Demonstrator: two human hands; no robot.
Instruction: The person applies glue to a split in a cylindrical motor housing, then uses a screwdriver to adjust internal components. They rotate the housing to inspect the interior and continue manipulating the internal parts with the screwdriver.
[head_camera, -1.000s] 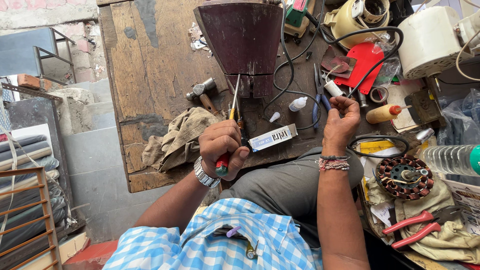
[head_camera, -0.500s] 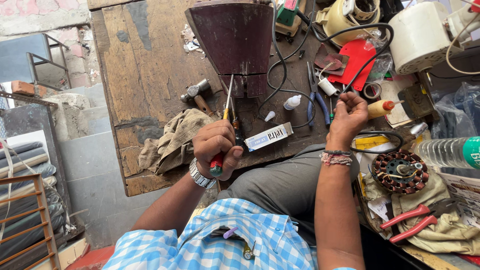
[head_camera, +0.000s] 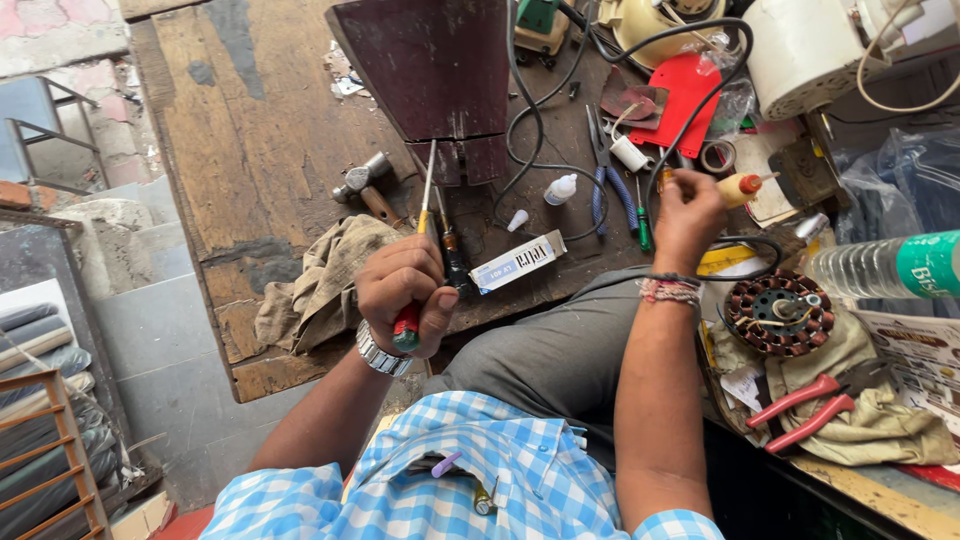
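screwdriver (head_camera: 424, 215): gripped in the left hand (head_camera: 402, 290); red end of the handle shows below the fist, thin shaft runs up and away from the knuckles, tip close to the lower edge of the dark fan blade (head_camera: 430, 70).
long axis: nearly straight ahead of the left hand, leaning slightly right; the blade lies beyond the tip.
left hand: closed in a fist round the screwdriver handle, thumb on top, over the near edge of the counter (head_camera: 250, 160).
right hand (head_camera: 688, 215): curled, fingers pinched at something small I cannot make out; off to the right of the screwdriver, well apart from it.
nearer hand: left, already on the tool.
beside left hand: rag (head_camera: 320, 275) to its left, hammer (head_camera: 365, 185) ahead-left, small white box (head_camera: 518, 262) just right.
near right hand: blue-handled pliers (head_camera: 610, 185) to its left, motor winding (head_camera: 778, 315) below-right.
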